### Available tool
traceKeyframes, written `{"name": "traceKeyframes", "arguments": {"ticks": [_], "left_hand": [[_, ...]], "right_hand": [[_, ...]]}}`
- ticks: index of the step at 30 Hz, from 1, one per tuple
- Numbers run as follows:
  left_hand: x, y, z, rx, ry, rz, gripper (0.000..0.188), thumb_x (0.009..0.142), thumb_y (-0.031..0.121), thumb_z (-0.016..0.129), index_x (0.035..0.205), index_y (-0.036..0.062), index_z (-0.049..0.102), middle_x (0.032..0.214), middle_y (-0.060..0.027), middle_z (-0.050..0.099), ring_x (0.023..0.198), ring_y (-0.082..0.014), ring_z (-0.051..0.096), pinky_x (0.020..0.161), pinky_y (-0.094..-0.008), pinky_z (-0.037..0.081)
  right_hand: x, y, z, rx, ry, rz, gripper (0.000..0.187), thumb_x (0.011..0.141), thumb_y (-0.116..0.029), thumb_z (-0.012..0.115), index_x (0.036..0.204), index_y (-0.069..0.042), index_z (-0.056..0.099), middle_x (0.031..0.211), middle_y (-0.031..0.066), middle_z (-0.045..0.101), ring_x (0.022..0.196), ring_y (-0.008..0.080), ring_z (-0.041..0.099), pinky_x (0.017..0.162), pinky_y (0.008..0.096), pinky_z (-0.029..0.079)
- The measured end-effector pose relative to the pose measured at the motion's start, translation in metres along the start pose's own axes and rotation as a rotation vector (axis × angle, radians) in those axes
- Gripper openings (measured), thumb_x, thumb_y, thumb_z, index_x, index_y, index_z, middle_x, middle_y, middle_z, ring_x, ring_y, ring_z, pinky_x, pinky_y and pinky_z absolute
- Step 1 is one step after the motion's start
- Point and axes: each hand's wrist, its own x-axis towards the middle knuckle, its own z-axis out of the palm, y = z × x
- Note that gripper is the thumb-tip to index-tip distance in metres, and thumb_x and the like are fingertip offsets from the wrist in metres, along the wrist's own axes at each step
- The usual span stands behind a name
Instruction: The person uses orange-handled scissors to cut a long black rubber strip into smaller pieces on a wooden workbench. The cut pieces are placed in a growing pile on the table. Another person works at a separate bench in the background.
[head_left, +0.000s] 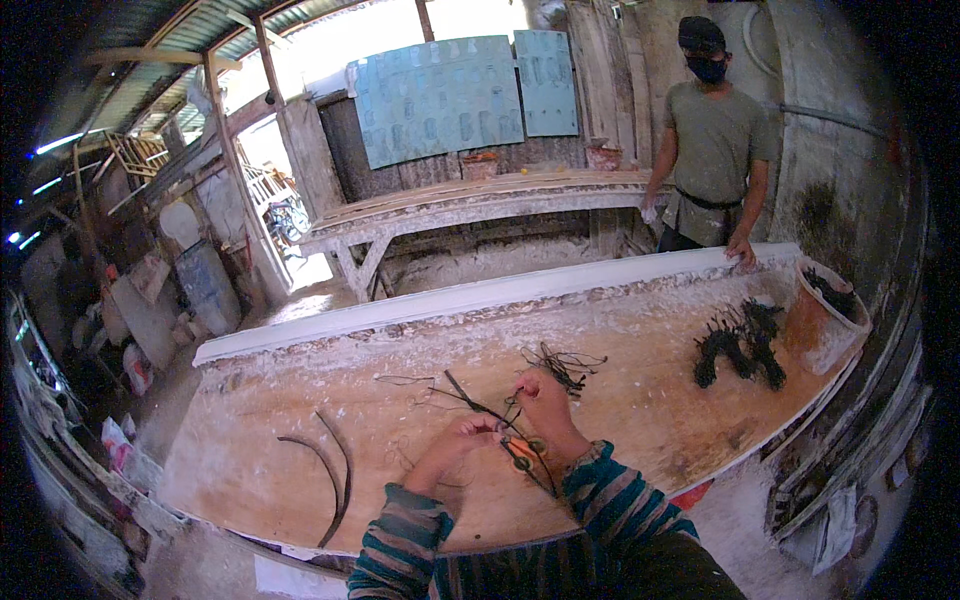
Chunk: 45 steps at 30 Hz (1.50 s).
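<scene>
Above the wooden worktable [420, 500], my left hand [466, 438] pinches thin dark strips [470, 402] that cross between my hands. Close on its right, my right hand [546, 402] is closed with its fingertips on a fine dark strand. Just below my hands lies a small orange item [522, 455] with rounded parts, partly covered by dark strips, its kind unclear. A loose bunch of thin dark strands [562, 366] rests just beyond my right hand. Two longer curved dark strips [342, 480] lie on the table to the left of my left forearm.
Dark bundles [742, 345] lie at the table's right, beside a whitish bucket [822, 325] holding more dark material. A long white board [480, 297] runs along the far edge. A masked person [712, 140] stands behind it, one hand near the board. A long bench [480, 200] stands farther back.
</scene>
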Motion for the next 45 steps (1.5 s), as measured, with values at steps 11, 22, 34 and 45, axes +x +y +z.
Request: {"name": "traceKeyframes", "arguments": {"ticks": [11,22,34,45], "left_hand": [[-0.003,0.004,-0.005,-0.04,0.303,-0.072,0.016,0.081,0.015,0.06,0.07,0.0093,0.05,0.064,0.0071,0.043,0.058,-0.0039,0.039,0.053,-0.0191,0.032],[0.006,-0.019,-0.039,0.101,0.786,0.222,0.013,0.074,0.009,0.068,0.075,0.0054,0.056,0.063,0.0053,0.047,0.058,-0.0045,0.041,0.053,-0.0189,0.034],[0.007,-0.038,-0.048,0.121,0.724,0.165,0.014,0.072,0.007,0.07,0.071,0.003,0.058,0.069,0.0005,0.056,0.063,-0.0073,0.05,0.058,-0.02,0.041],[0.008,-0.049,-0.037,0.167,0.381,0.085,0.007,0.078,0.007,0.064,0.079,0.0028,0.059,0.074,0.0008,0.06,0.068,-0.0068,0.052,0.062,-0.0217,0.042]], "right_hand": [[0.002,0.007,0.002,-0.107,0.019,-0.199,0.016,0.068,-0.003,0.066,0.083,-0.005,0.066,0.079,0.0078,0.057,0.081,0.021,0.054,0.069,0.0298,0.043],[-0.016,-0.021,0.009,0.176,-0.432,-0.16,0.013,0.07,-0.009,0.07,0.075,-0.003,0.061,0.085,0.0071,0.056,0.083,0.0187,0.053,0.073,0.0293,0.042],[-0.025,-0.027,0.011,0.4,-0.833,-0.069,0.01,0.079,-0.011,0.063,0.077,-0.002,0.059,0.09,0.0045,0.057,0.086,0.0141,0.054,0.078,0.0269,0.041],[-0.021,-0.039,0.01,0.685,-0.613,0.107,0.01,0.074,0.003,0.061,0.074,-0.003,0.053,0.077,0.0045,0.059,0.075,0.0117,0.055,0.072,0.025,0.044]]}}
